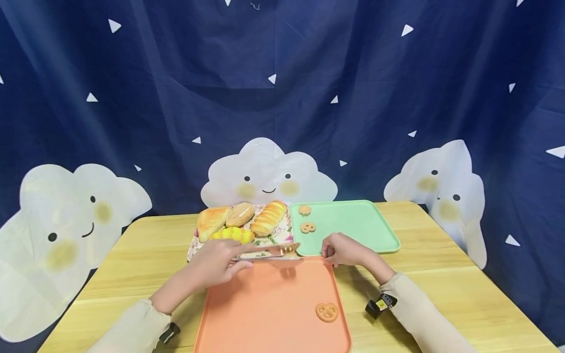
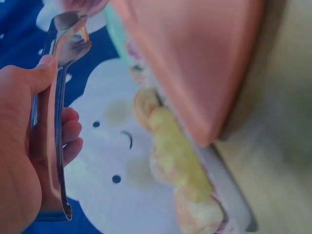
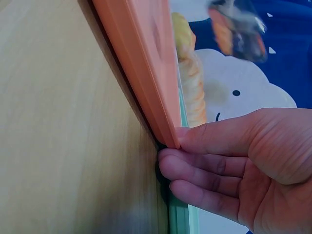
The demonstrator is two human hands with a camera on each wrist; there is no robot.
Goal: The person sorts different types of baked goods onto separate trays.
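My left hand (image 1: 216, 262) grips metal tongs (image 2: 48, 131), thumb on one arm and fingers round the other. The tongs reach rightward above the far edge of the orange tray (image 1: 269, 314). A small orange-brown piece (image 2: 85, 33) shows between their tips; its kind is hard to make out. My right hand (image 1: 344, 250) pinches the orange tray's far right corner between thumb and fingers, as the right wrist view shows closely. A pretzel-shaped cookie (image 1: 327, 312) lies on that tray, near its right side.
Behind the orange tray stands a floral tray (image 1: 286, 236) bearing several breads, including a yellow one (image 1: 234, 235) and a striped loaf (image 1: 268, 218). Beside it, a green tray (image 1: 353, 225) carries two small cookies (image 1: 308, 227) at its left. A cloud-patterned curtain hangs behind the wooden table (image 1: 441, 274).
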